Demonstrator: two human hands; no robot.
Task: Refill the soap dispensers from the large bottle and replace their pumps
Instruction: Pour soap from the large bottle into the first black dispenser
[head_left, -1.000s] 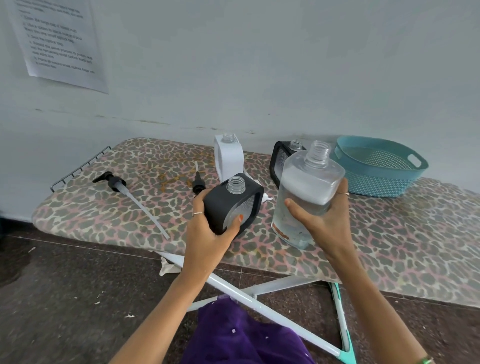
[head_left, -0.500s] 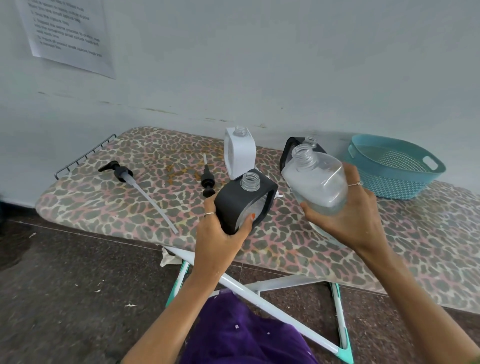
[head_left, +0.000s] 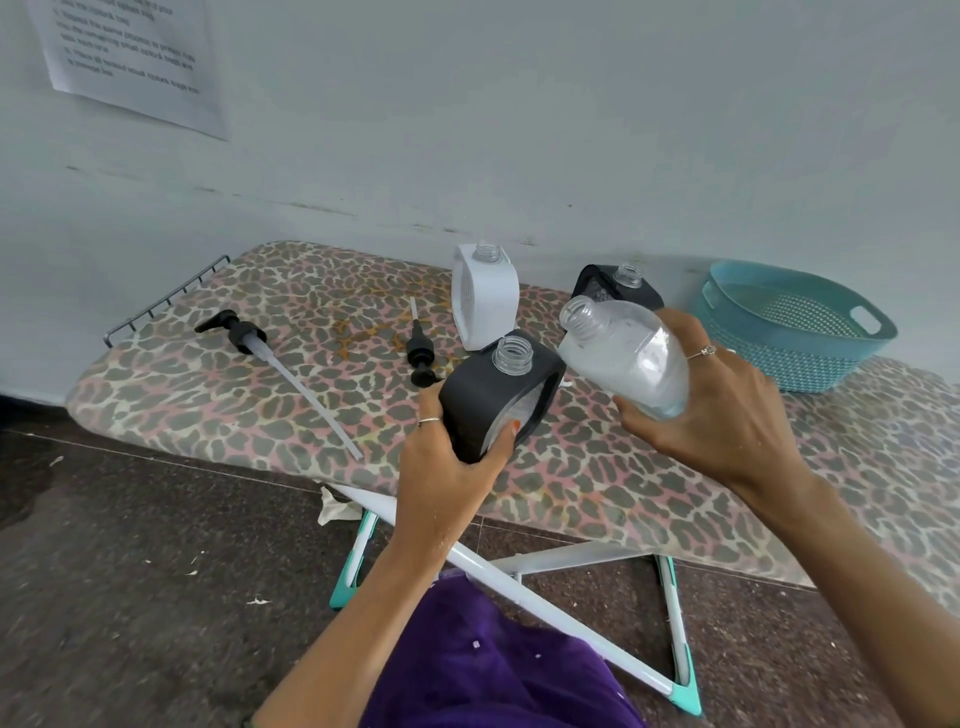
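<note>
Currently we hold two items above the tabletop (head_left: 218, 395). Left hand (head_left: 447, 467): wrapped round the lower body of the black dispenser (head_left: 493, 400), neck open and upright. Right hand (head_left: 722, 410): gripping the large bottle (head_left: 623, 358) at its base, mouth tilted toward that neck, apart from it. Handling, we judge: clear plastic, smooth, likely slippery and liquid-heavy; best held around the broad body.

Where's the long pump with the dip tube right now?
In the head view the long pump lies flat on the left part of the ironing board, near the wire rack end, left of the small black pump.
</note>
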